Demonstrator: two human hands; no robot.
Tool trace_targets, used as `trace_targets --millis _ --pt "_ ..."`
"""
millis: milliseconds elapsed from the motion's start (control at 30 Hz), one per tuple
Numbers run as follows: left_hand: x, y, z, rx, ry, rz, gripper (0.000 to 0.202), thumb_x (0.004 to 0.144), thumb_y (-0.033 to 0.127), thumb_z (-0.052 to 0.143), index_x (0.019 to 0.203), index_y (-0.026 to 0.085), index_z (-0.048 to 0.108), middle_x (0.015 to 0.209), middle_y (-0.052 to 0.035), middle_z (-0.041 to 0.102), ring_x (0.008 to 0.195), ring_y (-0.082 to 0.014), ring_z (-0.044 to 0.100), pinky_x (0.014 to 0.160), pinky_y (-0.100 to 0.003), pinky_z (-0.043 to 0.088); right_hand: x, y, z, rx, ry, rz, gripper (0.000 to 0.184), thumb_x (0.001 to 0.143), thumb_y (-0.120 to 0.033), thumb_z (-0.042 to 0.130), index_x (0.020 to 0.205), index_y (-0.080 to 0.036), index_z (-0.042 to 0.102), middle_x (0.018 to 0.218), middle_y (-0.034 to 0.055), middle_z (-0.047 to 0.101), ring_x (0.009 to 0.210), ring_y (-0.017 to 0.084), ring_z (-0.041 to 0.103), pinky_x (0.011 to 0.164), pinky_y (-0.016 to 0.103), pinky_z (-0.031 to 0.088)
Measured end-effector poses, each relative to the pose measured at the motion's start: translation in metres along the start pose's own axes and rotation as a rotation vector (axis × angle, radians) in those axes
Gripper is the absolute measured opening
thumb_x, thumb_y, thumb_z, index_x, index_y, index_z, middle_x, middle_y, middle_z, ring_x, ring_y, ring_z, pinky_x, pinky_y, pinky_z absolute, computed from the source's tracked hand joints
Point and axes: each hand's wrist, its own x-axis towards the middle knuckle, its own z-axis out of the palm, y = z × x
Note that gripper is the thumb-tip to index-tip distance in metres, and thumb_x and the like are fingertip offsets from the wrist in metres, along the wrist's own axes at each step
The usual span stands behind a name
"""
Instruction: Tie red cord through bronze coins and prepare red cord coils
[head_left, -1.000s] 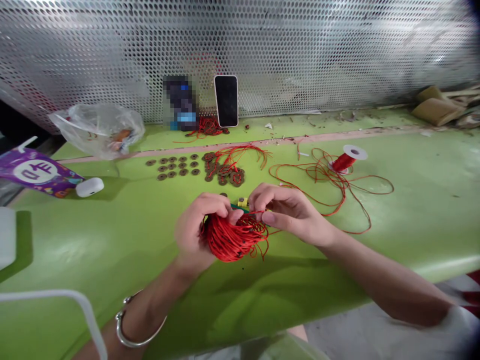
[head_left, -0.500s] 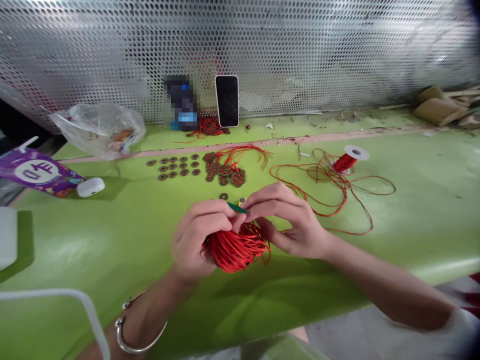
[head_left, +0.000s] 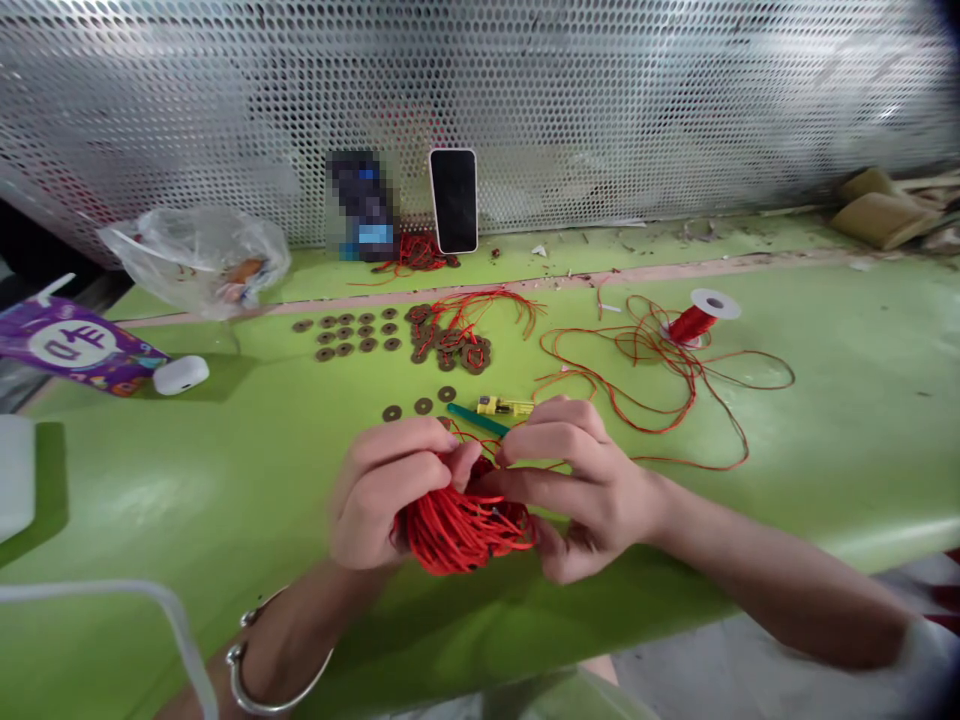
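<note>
A thick bundle of red cords [head_left: 459,535] with small dark spots hangs gathered in front of me. My left hand [head_left: 394,490] is closed around its left side, thumb and fingers near the top. My right hand [head_left: 581,485] has bent fingers at the bundle's top and right edge, pinching at the cords; the exact strands are hidden. Just beyond the fingers lies a slim green tool [head_left: 476,419], its right end hidden behind my right hand. A yellow lighter [head_left: 504,405] lies behind it. Several holed coins [head_left: 424,406] rest nearby on the green table.
Coins in rows [head_left: 366,331] and a pile of coins with red cord [head_left: 450,340] lie farther back. A spool of red cord [head_left: 691,322] with loose loops stands right. A phone [head_left: 454,202] leans on the perforated metal panel [head_left: 600,110]. Left are a plastic bag [head_left: 202,260] and purple pack [head_left: 82,345].
Both hands and the cord bundle have come slightly nearer to me, uncovering the lighter, more of the green tool and some coins. My right fingers have shifted down onto the bundle.
</note>
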Motion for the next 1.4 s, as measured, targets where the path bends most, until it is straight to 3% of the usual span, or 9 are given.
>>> trace_targets --millis 233,333,467,600,900,1167,1300,1400 --pt "-0.001 -0.003 0.004 -0.020 0.014 -0.066 0.027 0.071 0.000 0.071 0.066 0.018 0.052 0.076 0.0005 0.062 0.067 -0.0094 0.064 0.055 -0.019 0.054 -0.003 -0.003 0.006 -0.016 0.014 0.061 0.033 0.081 -0.047 0.059 0.094 -0.017 0.060 0.096 0.0076 0.060 0.091 0.019 0.050 0.081 0.034 0.044" --pt "0.001 -0.001 0.007 -0.046 0.024 -0.143 0.027 0.073 0.001 0.069 0.064 0.018 0.049 0.074 0.0007 0.059 0.065 -0.0094 0.061 0.055 -0.021 0.052 -0.005 -0.003 0.010 -0.027 -0.010 0.048 0.033 0.081 -0.048 0.062 0.094 -0.018 0.060 0.096 0.0063 0.064 0.093 0.019 0.049 0.080 0.033 0.044" --pt "0.005 0.003 0.013 -0.170 0.156 -0.339 0.027 0.075 0.006 0.066 0.063 0.019 0.046 0.071 0.0017 0.054 0.063 -0.0097 0.056 0.054 -0.022 0.049 -0.004 -0.003 0.012 0.047 -0.034 0.006 0.026 0.083 -0.043 0.063 0.091 -0.018 0.061 0.097 0.0041 0.069 0.091 0.017 0.051 0.082 0.031 0.044" --pt "0.007 0.005 0.014 -0.341 0.119 -0.473 0.026 0.079 0.010 0.065 0.065 0.019 0.045 0.071 0.0019 0.054 0.062 -0.0095 0.054 0.051 -0.021 0.045 -0.001 -0.003 0.011 0.098 -0.023 -0.006 0.022 0.088 -0.039 0.057 0.092 -0.017 0.059 0.100 0.0063 0.071 0.092 0.014 0.057 0.087 0.031 0.043" --pt "-0.004 0.003 0.013 -0.518 0.098 -0.398 0.021 0.088 0.037 0.061 0.080 0.019 0.056 0.071 -0.0010 0.061 0.061 -0.0112 0.058 0.055 -0.025 0.048 -0.007 -0.005 0.010 -0.072 0.029 0.019 0.022 0.087 -0.038 0.061 0.098 -0.019 0.062 0.096 0.0030 0.072 0.089 0.020 0.053 0.074 0.034 0.046" --pt "-0.007 0.003 0.012 -0.447 0.077 -0.256 0.023 0.091 0.035 0.058 0.076 0.017 0.059 0.066 -0.0001 0.058 0.061 -0.0103 0.060 0.052 -0.022 0.047 -0.005 -0.007 0.008 -0.090 0.064 -0.016 0.022 0.092 -0.033 0.055 0.103 -0.017 0.065 0.098 0.0030 0.071 0.088 0.018 0.054 0.069 0.033 0.046" --pt "-0.005 0.005 0.008 -0.412 -0.030 -0.253 0.024 0.093 0.033 0.054 0.077 0.016 0.058 0.070 -0.0008 0.060 0.063 -0.0103 0.060 0.054 -0.023 0.049 -0.005 -0.009 0.011 -0.105 0.127 -0.120 0.015 0.090 -0.023 0.056 0.093 -0.025 0.070 0.100 -0.0051 0.070 0.082 0.015 0.050 0.069 0.031 0.044" --pt "-0.004 0.005 0.007 -0.396 -0.067 -0.273 0.023 0.093 0.032 0.054 0.077 0.016 0.058 0.074 -0.0021 0.062 0.063 -0.0102 0.060 0.054 -0.023 0.049 -0.005 -0.010 0.013 -0.099 0.168 -0.157 0.023 0.090 -0.016 0.053 0.084 -0.029 0.071 0.102 -0.0093 0.070 0.079 0.014 0.047 0.073 0.030 0.043"
